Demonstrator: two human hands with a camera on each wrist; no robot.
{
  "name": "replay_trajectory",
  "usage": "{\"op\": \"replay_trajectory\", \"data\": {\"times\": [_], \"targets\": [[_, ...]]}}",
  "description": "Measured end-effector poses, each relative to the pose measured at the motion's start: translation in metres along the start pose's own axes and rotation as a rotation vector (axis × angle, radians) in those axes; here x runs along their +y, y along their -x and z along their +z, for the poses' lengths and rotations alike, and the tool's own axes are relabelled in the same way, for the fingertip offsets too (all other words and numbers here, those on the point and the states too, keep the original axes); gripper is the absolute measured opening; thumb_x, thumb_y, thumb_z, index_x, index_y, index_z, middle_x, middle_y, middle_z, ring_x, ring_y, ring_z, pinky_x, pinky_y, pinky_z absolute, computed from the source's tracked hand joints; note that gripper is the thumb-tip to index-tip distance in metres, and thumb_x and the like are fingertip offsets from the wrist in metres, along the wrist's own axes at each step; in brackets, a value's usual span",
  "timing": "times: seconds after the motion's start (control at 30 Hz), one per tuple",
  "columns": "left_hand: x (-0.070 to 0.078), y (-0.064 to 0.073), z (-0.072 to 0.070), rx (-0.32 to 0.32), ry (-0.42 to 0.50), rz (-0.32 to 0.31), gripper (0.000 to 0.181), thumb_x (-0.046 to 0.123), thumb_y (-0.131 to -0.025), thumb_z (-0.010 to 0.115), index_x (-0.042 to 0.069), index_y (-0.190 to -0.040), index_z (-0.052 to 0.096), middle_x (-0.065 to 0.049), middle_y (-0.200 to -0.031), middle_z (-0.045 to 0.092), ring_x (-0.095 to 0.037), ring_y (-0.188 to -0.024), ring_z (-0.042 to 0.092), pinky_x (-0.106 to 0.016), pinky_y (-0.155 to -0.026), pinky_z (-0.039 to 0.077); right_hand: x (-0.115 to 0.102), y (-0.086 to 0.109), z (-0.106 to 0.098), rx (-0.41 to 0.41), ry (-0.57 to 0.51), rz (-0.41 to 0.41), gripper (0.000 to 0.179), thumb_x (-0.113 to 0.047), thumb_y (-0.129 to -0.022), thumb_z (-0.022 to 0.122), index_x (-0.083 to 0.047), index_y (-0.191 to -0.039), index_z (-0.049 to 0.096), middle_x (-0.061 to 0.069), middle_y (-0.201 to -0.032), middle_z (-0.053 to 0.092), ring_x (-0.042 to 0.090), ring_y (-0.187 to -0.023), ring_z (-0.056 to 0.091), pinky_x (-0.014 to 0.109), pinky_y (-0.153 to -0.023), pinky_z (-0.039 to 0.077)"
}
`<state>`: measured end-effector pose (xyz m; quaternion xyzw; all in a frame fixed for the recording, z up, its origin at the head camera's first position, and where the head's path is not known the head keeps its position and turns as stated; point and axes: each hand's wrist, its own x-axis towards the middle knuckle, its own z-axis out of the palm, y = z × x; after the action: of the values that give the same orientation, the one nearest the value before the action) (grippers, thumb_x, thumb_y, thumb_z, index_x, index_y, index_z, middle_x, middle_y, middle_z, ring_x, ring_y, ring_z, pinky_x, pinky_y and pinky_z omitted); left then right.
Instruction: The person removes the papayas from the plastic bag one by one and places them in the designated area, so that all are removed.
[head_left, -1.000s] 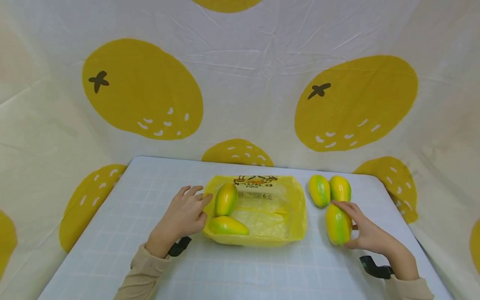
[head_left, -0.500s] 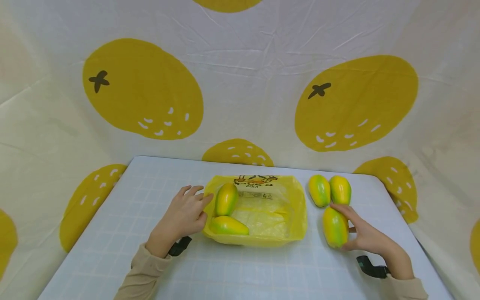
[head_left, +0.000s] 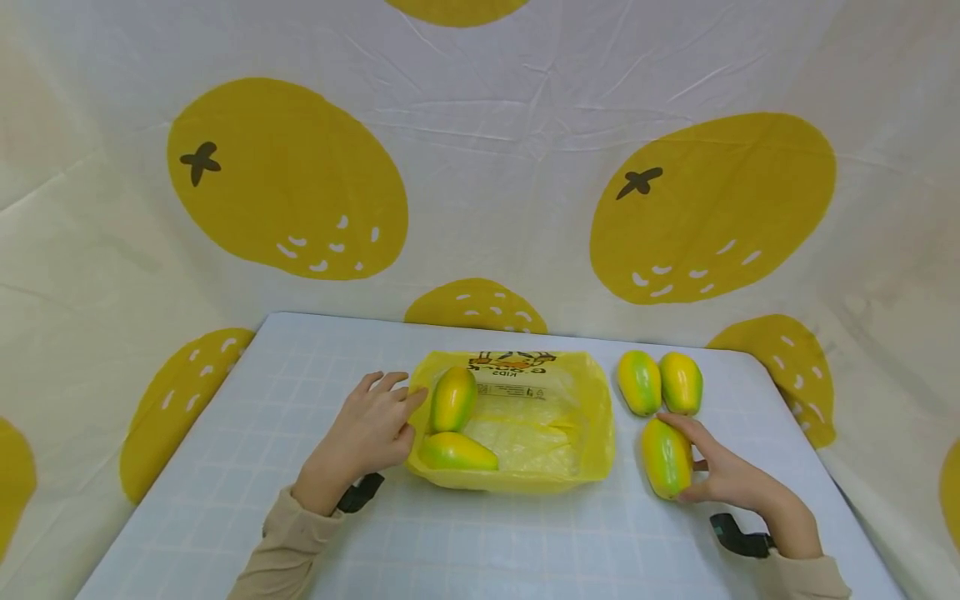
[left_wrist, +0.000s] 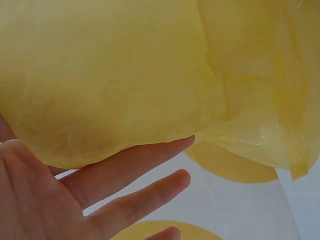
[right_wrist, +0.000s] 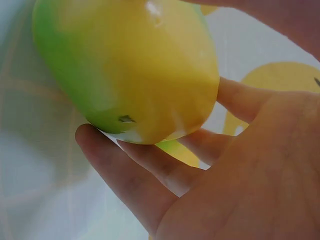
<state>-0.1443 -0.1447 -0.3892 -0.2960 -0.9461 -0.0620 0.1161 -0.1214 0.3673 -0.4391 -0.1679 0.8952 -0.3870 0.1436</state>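
A yellow-green mango [head_left: 667, 458] is in my right hand [head_left: 731, 475], thumb at its near end and fingers at the far end and right side. The right wrist view shows the fingers spread around the mango's rounded end [right_wrist: 135, 75]. Two more mangoes stand just beyond, a left one [head_left: 640, 383] and a right one [head_left: 681, 383]. My left hand [head_left: 367, 429] rests against the left side of an opened yellow plastic bag [head_left: 592, 433], its fingers extended along the film [left_wrist: 125, 75]. Inside the bag's left part lie an upright mango [head_left: 453, 400] and a sideways mango [head_left: 458, 452].
A pale checked cloth [head_left: 480, 550] covers the table. Behind and at both sides hangs a white curtain [head_left: 502, 200] printed with large yellow fruit. The bag sits in the middle, between the two hands.
My right hand has shifted slightly left and toward me with the mango, away from the two behind it. The left hand and the bag stay where they were.
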Motion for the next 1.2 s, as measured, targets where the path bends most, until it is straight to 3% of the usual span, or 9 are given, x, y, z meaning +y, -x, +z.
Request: {"op": "replay_trajectory", "data": {"times": [0.13, 0.33, 0.7, 0.87, 1.1, 1.2], "targets": [[0.0, 0.0, -0.001, 0.002, -0.004, 0.003, 0.044, 0.009, -0.081, 0.054, 0.006, -0.122, 0.071, -0.012, -0.107, 0.073, -0.035, -0.122, 0.055, -0.057, -0.103, 0.039, -0.002, 0.0, 0.0, -0.003, 0.001, 0.0, 0.106, -0.013, -0.066, 0.085, -0.006, -0.153, 0.026, 0.028, -0.154, 0.016, -0.003, -0.122, 0.026, 0.054, -0.084, 0.048], [0.0, 0.0, -0.001, -0.004, -0.004, -0.001, 0.044, 0.009, -0.081, 0.054, 0.006, -0.122, 0.071, -0.012, -0.108, 0.072, -0.035, -0.122, 0.054, -0.057, -0.104, 0.038, -0.003, -0.001, 0.002, -0.009, -0.019, -0.046, 0.105, -0.012, -0.066, 0.085, -0.004, -0.153, 0.027, 0.029, -0.152, 0.016, -0.02, -0.117, 0.021, 0.056, -0.082, 0.048], [0.0, 0.0, -0.002, 0.009, -0.01, 0.005, 0.044, 0.009, -0.081, 0.054, 0.006, -0.121, 0.071, -0.012, -0.107, 0.073, -0.035, -0.121, 0.055, -0.057, -0.103, 0.039, -0.008, -0.003, 0.006, 0.001, 0.003, -0.057, 0.1, -0.011, -0.066, 0.083, -0.004, -0.151, 0.031, 0.028, -0.151, 0.019, -0.02, -0.118, 0.019, 0.054, -0.079, 0.048], [0.0, 0.0, -0.001, 0.016, -0.014, 0.009, 0.044, 0.009, -0.081, 0.054, 0.006, -0.121, 0.071, -0.012, -0.107, 0.073, -0.035, -0.121, 0.056, -0.057, -0.103, 0.039, -0.009, -0.002, 0.004, 0.004, 0.004, -0.051, 0.099, -0.013, -0.067, 0.083, -0.006, -0.152, 0.031, 0.026, -0.152, 0.019, -0.002, -0.127, 0.022, 0.054, -0.081, 0.048], [-0.001, 0.0, -0.001, 0.023, -0.014, 0.013, 0.044, 0.009, -0.08, 0.055, 0.006, -0.12, 0.071, -0.012, -0.106, 0.073, -0.035, -0.12, 0.056, -0.057, -0.103, 0.039, -0.012, 0.0, 0.002, 0.011, 0.001, -0.087, 0.102, -0.014, -0.071, 0.085, -0.005, -0.153, 0.026, 0.029, -0.151, 0.018, -0.003, -0.126, 0.023, 0.069, -0.085, 0.045], [-0.001, 0.0, 0.0, 0.022, -0.011, 0.013, 0.044, 0.009, -0.08, 0.055, 0.006, -0.121, 0.071, -0.012, -0.106, 0.073, -0.035, -0.12, 0.056, -0.057, -0.103, 0.039, -0.014, 0.001, 0.001, 0.039, 0.04, -0.076, 0.102, -0.017, -0.073, 0.085, -0.004, -0.154, 0.025, 0.027, -0.149, 0.021, 0.021, -0.131, 0.029, 0.074, -0.089, 0.041]]}}
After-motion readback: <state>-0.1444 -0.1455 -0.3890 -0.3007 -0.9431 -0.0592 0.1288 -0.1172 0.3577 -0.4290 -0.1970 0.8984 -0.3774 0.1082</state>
